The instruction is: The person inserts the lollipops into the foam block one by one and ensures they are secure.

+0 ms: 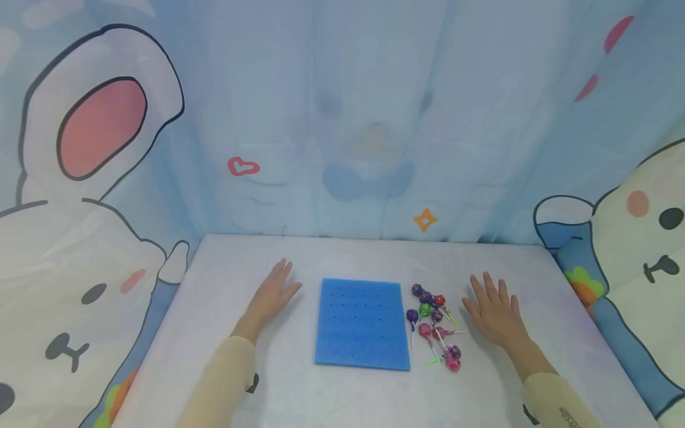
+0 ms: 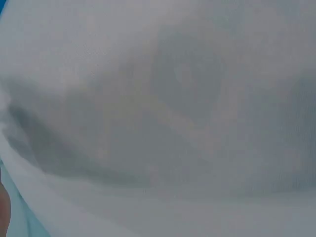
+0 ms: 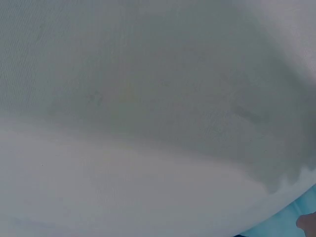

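Note:
A flat blue foam board [image 1: 361, 351] with rows of small holes lies on the white table between my hands. Beside its right edge is a loose heap of wrapped lollipops [image 1: 425, 329] in purple, red, pink and green, their sticks pointing various ways. My left hand [image 1: 271, 292], left of the board, has its fingers extended and holds nothing. To the right of the lollipops, my right hand [image 1: 496, 312] is spread over the tabletop, also holding nothing. The left wrist view shows mostly cloth and shadow, with a bit of skin at its left edge.
A white cloth covers the table [image 1: 283, 386]. Behind its far edge hangs a light blue curtain [image 1: 369, 196] printed with cartoon animals, and the curtain continues along both sides. The right wrist view shows shaded cloth [image 3: 148, 187].

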Tool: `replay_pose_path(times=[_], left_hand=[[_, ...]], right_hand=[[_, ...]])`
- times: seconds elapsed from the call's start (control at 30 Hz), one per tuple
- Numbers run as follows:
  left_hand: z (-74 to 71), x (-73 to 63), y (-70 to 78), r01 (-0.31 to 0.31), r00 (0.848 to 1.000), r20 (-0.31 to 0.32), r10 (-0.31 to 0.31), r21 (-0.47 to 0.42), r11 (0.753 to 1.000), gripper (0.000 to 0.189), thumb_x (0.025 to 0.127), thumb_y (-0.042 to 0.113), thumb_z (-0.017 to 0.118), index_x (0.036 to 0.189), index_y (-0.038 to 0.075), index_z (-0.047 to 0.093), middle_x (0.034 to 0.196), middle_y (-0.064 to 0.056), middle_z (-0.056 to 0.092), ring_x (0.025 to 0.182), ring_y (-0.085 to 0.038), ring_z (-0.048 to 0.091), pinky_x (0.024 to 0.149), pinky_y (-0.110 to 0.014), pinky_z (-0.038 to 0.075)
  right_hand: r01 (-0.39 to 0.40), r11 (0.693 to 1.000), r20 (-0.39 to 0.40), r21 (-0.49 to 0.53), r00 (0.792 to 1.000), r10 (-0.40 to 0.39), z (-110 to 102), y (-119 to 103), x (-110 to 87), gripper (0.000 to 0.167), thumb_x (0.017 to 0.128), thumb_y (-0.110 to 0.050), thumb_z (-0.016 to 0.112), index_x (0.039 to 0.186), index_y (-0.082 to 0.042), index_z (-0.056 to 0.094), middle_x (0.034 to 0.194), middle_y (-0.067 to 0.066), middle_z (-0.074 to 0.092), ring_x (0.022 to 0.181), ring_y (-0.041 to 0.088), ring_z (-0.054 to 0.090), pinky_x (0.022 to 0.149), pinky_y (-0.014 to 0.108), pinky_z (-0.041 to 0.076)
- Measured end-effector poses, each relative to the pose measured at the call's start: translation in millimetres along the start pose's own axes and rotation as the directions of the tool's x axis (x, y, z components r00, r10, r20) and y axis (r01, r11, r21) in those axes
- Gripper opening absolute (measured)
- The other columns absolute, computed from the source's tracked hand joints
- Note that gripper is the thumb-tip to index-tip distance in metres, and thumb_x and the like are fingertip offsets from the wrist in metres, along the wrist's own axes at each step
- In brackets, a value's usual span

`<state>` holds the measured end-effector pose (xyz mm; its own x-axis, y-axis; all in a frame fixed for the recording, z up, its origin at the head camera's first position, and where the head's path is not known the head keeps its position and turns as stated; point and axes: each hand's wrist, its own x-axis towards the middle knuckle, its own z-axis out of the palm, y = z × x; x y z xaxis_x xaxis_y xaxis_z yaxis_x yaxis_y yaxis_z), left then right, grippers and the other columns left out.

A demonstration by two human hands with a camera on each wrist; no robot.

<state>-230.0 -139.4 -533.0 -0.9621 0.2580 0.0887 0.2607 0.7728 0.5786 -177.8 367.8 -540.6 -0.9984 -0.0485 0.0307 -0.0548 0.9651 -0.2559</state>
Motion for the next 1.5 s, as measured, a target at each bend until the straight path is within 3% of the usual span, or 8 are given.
replay_pose_path(times=[0.13,0.27,0.4,0.6,0.8,1.03,1.3,1.5], left_hand=[[10.1,1.7,12.6,-0.014,1.0,-0.011,0.012,-0.181,0.983,0.057,0.093,0.028,0.069,0.14,0.002,0.05,0.144,-0.017,0.048,0.134,-0.034,0.043,0.112,-0.049,0.036],[22.5,1.7,20.3,-0.025,0.999,0.028,0.033,-0.265,0.964,0.052,0.087,0.021,0.075,0.133,0.005,0.057,0.132,-0.013,0.056,0.124,-0.03,0.052,0.105,-0.044,0.045],[31.5,-0.5,21.5,-0.058,0.995,0.057,0.08,-0.312,0.948,0.048,0.086,0.018,0.076,0.129,0.004,0.06,0.126,-0.01,0.059,0.119,-0.028,0.055,0.103,-0.044,0.046],[38.8,-3.0,20.7,-0.116,0.987,0.072,0.145,-0.309,0.944,0.043,0.086,0.016,0.075,0.125,0.002,0.062,0.12,-0.009,0.06,0.115,-0.026,0.056,0.101,-0.042,0.048],[39.4,-3.9,24.3,-0.115,0.985,0.082,0.149,-0.321,0.94,0.042,0.085,0.015,0.076,0.123,0.002,0.063,0.12,-0.009,0.06,0.116,-0.026,0.056,0.103,-0.042,0.046],[42.4,-3.2,22.9,-0.106,0.985,0.098,0.141,-0.298,0.949,0.041,0.086,0.018,0.075,0.123,0.005,0.064,0.119,-0.007,0.061,0.117,-0.025,0.056,0.104,-0.042,0.046],[42.5,-2.5,22.1,-0.114,0.984,0.096,0.148,-0.299,0.947,0.041,0.087,0.018,0.075,0.124,0.004,0.064,0.119,-0.008,0.061,0.117,-0.025,0.056,0.104,-0.042,0.046],[42.8,-2.2,21.7,-0.123,0.983,0.099,0.157,-0.285,0.951,0.042,0.086,0.018,0.075,0.124,0.004,0.063,0.12,-0.009,0.061,0.118,-0.025,0.056,0.105,-0.041,0.045]], right_hand=[[0.004,1.0,-0.005,-0.006,1.0,-0.004,0.8,-1.3,0.4,0.07,0.104,-0.048,0.033,0.156,-0.006,0.012,0.158,0.029,0.004,0.142,0.053,-0.008,0.107,0.077,0.002],[0.006,1.0,0.0,-0.003,1.0,-0.006,1.2,-3.8,0.3,0.07,0.104,-0.048,0.034,0.156,-0.006,0.012,0.158,0.029,0.005,0.142,0.053,-0.008,0.107,0.077,0.002],[0.01,1.0,0.01,0.001,1.0,-0.011,1.6,-4.8,0.0,0.07,0.104,-0.047,0.034,0.156,-0.006,0.012,0.158,0.03,0.006,0.142,0.054,-0.006,0.107,0.077,0.002],[0.027,1.0,0.005,0.007,1.0,-0.027,3.9,-5.0,-1.2,0.069,0.104,-0.045,0.038,0.155,-0.004,0.015,0.156,0.031,0.011,0.141,0.056,0.002,0.107,0.077,0.007],[0.085,0.996,-0.025,0.029,0.996,-0.084,6.7,-6.4,-0.3,0.066,0.103,-0.043,0.041,0.151,0.002,0.027,0.152,0.034,0.023,0.139,0.056,0.015,0.11,0.071,0.016],[0.138,0.986,-0.071,0.091,0.989,-0.131,10.1,-8.1,1.9,0.052,0.1,-0.027,0.056,0.14,0.005,0.044,0.136,0.031,0.047,0.128,0.05,0.038,0.106,0.066,0.031],[0.085,0.969,0.005,0.233,0.996,-0.088,10.2,-23.8,7.9,0.046,0.097,-0.021,0.062,0.135,0.003,0.051,0.128,0.027,0.056,0.116,0.044,0.053,0.096,0.061,0.046],[0.1,0.961,0.015,0.256,0.994,-0.108,12.1,-34.2,12.0,0.044,0.095,-0.019,0.064,0.132,0.003,0.054,0.121,0.025,0.059,0.107,0.041,0.057,0.089,0.057,0.051]])
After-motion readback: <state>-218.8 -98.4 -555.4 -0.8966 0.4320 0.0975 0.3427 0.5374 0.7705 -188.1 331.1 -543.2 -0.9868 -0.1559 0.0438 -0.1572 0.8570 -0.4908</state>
